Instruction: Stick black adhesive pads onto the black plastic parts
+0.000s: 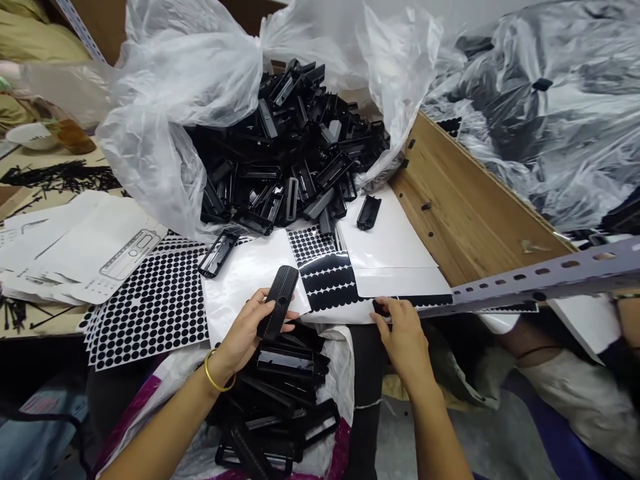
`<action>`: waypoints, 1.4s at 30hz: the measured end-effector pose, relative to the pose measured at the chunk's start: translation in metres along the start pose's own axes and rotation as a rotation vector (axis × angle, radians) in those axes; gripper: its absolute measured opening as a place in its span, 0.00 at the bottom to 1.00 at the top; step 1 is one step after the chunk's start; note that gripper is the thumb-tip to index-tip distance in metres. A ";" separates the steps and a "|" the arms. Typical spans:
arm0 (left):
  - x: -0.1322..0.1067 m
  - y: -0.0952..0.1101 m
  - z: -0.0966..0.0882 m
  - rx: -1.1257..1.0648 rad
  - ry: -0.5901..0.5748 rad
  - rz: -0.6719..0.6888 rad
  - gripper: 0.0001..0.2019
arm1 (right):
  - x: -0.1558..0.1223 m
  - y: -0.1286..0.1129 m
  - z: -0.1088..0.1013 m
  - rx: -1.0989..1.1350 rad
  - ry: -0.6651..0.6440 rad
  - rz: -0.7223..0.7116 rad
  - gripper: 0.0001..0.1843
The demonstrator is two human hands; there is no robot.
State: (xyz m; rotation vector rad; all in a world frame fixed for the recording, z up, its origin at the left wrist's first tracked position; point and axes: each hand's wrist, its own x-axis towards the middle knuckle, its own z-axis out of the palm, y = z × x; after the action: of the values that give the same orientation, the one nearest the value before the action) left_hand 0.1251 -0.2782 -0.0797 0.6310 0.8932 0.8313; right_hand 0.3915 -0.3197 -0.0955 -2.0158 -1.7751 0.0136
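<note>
My left hand is closed around a black plastic cover with a carbon-fibre pattern, its patterned face turned up and a small round hole in it. At the front edge of the table, my right hand pinches at the sticker sheets. A small dark piece shows at its fingertips; whether it is loose or still on a sheet I cannot tell. Between the hands lies a sheet of black scallop-edged stickers, partly under white backing paper. Below my left hand, an open bag holds more black covers.
A large heap of black covers fills a clear plastic bag at the back. Sheets of black dot stickers and printed white paper lie left. A wooden board and perforated metal rail border the right side.
</note>
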 end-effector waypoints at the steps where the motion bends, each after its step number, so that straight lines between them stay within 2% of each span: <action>1: 0.000 -0.001 0.001 0.008 -0.003 -0.008 0.11 | 0.001 0.004 0.002 -0.021 -0.006 -0.015 0.08; 6: 0.000 -0.003 0.001 0.025 -0.009 -0.009 0.11 | 0.009 0.008 0.004 -0.039 -0.037 -0.056 0.07; 10: -0.002 -0.001 0.001 -0.004 -0.049 -0.023 0.11 | 0.009 0.002 -0.014 -0.087 -0.084 -0.100 0.10; 13: -0.002 -0.001 0.002 -0.061 -0.110 -0.064 0.13 | 0.003 -0.013 -0.028 -0.040 -0.095 -0.089 0.13; 17: 0.000 -0.005 0.004 -0.123 -0.171 -0.102 0.18 | -0.001 -0.052 -0.026 0.349 -0.167 0.001 0.12; 18: 0.001 -0.006 0.003 -0.131 -0.180 -0.107 0.18 | -0.002 -0.063 -0.022 0.471 -0.190 0.041 0.11; 21: 0.001 -0.008 0.002 -0.132 -0.196 -0.114 0.19 | -0.003 -0.093 -0.003 0.798 -0.367 0.085 0.08; 24: 0.000 -0.008 -0.001 -0.105 -0.198 -0.117 0.18 | -0.003 -0.110 0.011 0.976 -0.438 0.117 0.05; 32: -0.003 -0.008 -0.004 -0.064 -0.188 -0.152 0.18 | 0.000 -0.115 0.015 1.001 -0.524 0.155 0.06; 42: -0.004 -0.006 -0.003 -0.040 -0.160 -0.141 0.19 | 0.002 -0.116 0.022 1.002 -0.510 0.156 0.06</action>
State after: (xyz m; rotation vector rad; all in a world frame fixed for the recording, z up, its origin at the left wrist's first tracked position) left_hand 0.1227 -0.2844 -0.0839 0.5836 0.7647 0.6608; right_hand 0.2762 -0.3028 -0.0751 -1.4181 -1.3802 1.2834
